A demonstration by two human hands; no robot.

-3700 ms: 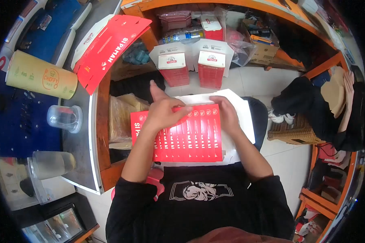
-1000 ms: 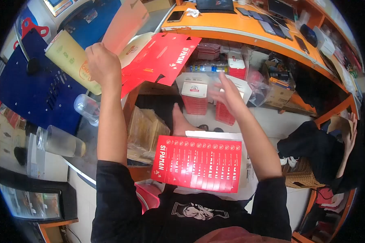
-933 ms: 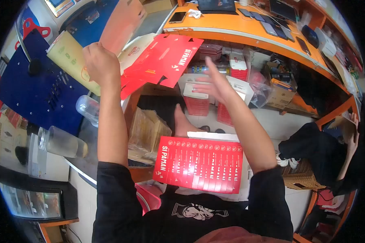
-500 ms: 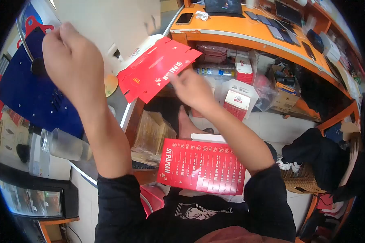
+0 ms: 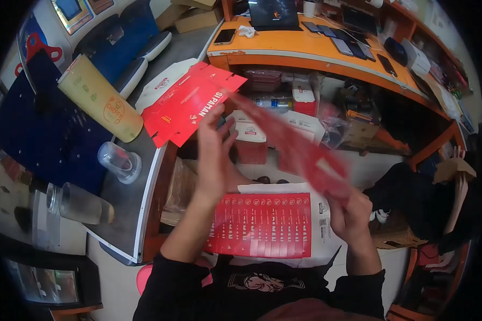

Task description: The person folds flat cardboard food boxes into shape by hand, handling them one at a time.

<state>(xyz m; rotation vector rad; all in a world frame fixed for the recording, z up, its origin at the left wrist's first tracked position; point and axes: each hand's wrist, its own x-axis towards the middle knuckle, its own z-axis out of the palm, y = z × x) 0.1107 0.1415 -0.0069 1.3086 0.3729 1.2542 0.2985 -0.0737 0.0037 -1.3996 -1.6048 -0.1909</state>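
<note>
My right hand [image 5: 352, 215] grips the lower end of a motion-blurred red carton sheet [image 5: 300, 147], which slants up to the left. My left hand [image 5: 213, 155] is raised with fingers apart, holding nothing, beside the near edge of a flat red printed carton sheet [image 5: 190, 101]. That sheet lies at the grey counter's edge, over a white one. Below both hands, on my lap, a fanned stack of red carton sheets [image 5: 268, 227] lies printed side up, with white sheet parts showing around it.
On the grey counter [image 5: 120, 219] stand a tall yellowish cup [image 5: 100, 99], an upturned clear cup [image 5: 119, 161] and a clear jar lying tilted [image 5: 83, 203]. Phones and a laptop [image 5: 273, 13] rest on the orange desk [image 5: 284, 40]. White-and-red boxes [image 5: 250, 142] sit beneath it.
My left hand has come down from the upper left to the middle. My right hand moved from the counter sheet to the lower right, now with a red sheet. A large pale panel has gone from view.
</note>
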